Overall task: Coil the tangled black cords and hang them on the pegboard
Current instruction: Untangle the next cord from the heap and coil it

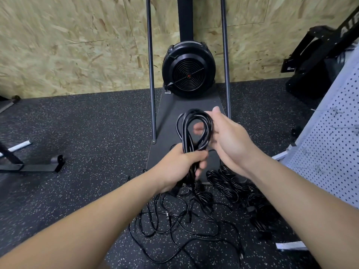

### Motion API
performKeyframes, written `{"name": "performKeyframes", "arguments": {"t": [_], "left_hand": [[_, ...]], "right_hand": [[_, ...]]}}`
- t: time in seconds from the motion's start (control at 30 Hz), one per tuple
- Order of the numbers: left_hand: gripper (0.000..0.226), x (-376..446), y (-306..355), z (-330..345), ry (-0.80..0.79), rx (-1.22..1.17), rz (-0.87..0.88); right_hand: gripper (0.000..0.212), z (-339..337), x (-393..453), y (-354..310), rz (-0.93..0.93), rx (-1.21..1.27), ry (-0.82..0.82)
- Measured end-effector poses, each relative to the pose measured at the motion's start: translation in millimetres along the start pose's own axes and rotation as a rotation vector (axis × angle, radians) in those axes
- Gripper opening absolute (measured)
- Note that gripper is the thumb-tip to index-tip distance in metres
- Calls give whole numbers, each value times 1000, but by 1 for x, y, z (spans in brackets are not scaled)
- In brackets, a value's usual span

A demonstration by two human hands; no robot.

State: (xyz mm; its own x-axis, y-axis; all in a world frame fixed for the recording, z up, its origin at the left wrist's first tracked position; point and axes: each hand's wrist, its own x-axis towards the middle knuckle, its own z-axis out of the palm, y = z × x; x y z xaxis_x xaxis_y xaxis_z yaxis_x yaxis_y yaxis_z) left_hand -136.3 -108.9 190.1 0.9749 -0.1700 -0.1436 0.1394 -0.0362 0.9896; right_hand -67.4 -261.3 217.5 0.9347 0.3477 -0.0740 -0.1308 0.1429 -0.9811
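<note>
Head view, looking down past 2 bare forearms to a black speckled floor (77, 133). At far left, a dark metal frame foot (38, 166) rests on the floor. Moving in, the left hand (178, 167) has its grip closed around the gathered lower part of a coiled black cord (194, 131), fingers wrapped tight round the bundled strands. The coil's loop rises above that fist, upright. The right hand (227, 138) is at the loop's right side, thumb up and fingers curled through or behind the loop; its grip looks to be pinching the strands, though the cord hides the fingertips, so I can't be sure. Below both hands, a tangle of loose black cords (174, 216) sprawls over the floor, and to its right lie bundled cords (229, 183), partly on the floor. Behind the hands stands a black machine with a round fan housing (188, 70) against a chipboard wall (77, 45). At far right, a white pegboard (334, 152) leans, with several metal hooks on it.
</note>
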Motion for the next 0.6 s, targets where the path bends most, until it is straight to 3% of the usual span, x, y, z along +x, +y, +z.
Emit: {"name": "performKeyframes", "arguments": {"t": [0.1,0.2,0.3,0.4,0.5,0.6], "left_hand": [[8,6,6,-5,91,-145,17],[22,12,14,-12,116,-294,70],[19,14,21,-23,163,-403,71],[16,19,26,-36,205,-544,84],[19,25,27,-51,289,-576,91],[19,25,26,-67,382,-570,68]], "right_hand": [[47,-4,-2,5,70,-38,-2],[33,-12,-8,16,148,-317,-259],[57,-12,-11,32,257,-510,-496],[40,-13,-11,44,320,-646,-626],[20,-25,-7,50,372,-730,-624],[17,-33,-1,48,336,-734,-530]]}}
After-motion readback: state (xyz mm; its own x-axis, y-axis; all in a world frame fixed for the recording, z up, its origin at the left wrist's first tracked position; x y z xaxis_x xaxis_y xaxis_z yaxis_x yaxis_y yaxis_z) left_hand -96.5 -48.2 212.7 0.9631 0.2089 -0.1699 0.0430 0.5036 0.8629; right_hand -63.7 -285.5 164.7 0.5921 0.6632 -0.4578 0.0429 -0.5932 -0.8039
